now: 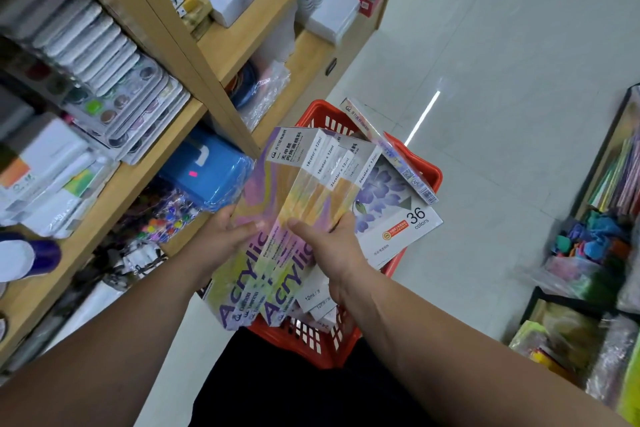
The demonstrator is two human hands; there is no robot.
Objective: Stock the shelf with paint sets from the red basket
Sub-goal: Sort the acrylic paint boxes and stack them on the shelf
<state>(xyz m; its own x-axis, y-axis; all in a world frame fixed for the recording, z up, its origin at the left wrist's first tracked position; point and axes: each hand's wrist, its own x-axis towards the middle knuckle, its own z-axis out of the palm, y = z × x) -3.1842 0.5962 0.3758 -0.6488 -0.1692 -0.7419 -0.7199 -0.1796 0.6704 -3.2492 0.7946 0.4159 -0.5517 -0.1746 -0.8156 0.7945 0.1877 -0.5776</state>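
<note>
Purple and yellow paint boxes (294,191) are fanned out just above the red basket (320,111), held in both hands. The left hand (221,236) grips their left side and the right hand (334,246) grips their right side, thumbs on top. The wooden shelf (114,194) stands close by on the left.

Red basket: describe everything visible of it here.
The red basket looks plastic, with a thick rim and slotted walls. It sits low before the person, beside the wooden shelf, largely hidden by Acrylic paint boxes gripped by the left hand and right hand. A 36 colors box and a slimmer box poke out over its far rim. What it rests on is hidden.
</note>
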